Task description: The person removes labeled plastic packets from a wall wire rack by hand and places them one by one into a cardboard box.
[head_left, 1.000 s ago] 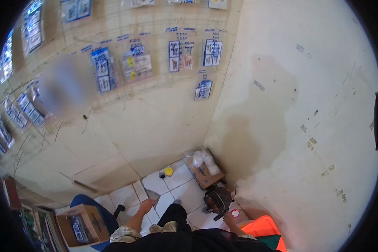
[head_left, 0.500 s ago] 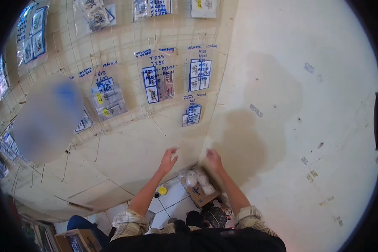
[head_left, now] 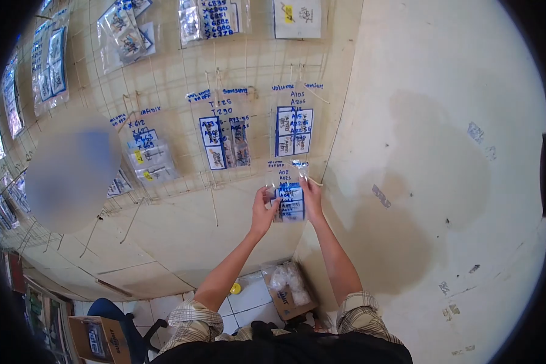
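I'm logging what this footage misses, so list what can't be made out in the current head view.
Head view: side edges of the A02 bag, partly covered by the left hand and right hand.
Head view: whatever lies behind the blurred oval patch at left.
Head view: top of the upper middle bag, cut off by the picture's upper edge.
Head view: label card print, too small.

A cardboard box (head_left: 294, 310) sits on tiles (head_left: 249, 298) (yellow disc (head_left: 235, 289) nearby); a blue chair (head_left: 108, 308) stands left.
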`<state>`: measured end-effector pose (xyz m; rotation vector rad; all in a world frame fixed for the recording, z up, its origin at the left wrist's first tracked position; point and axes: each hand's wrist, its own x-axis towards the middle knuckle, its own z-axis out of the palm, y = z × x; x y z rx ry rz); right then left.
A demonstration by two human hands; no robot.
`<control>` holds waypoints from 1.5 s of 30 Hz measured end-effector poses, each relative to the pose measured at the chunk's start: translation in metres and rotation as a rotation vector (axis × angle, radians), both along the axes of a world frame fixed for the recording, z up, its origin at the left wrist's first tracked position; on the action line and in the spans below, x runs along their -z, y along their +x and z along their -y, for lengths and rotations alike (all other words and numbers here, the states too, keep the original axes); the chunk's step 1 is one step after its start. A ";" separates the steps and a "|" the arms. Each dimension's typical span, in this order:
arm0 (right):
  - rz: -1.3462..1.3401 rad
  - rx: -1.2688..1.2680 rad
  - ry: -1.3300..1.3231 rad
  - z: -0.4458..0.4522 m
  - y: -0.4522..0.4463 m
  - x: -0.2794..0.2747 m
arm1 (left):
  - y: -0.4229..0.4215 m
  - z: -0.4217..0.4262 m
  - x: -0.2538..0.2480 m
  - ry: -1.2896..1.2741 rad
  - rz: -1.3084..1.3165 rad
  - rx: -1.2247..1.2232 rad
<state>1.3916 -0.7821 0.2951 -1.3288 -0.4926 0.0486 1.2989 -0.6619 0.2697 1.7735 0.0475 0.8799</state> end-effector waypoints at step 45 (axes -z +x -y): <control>-0.235 -0.726 -0.210 -0.070 -0.341 0.064 | -0.407 -0.024 0.059 -0.664 -0.159 -0.110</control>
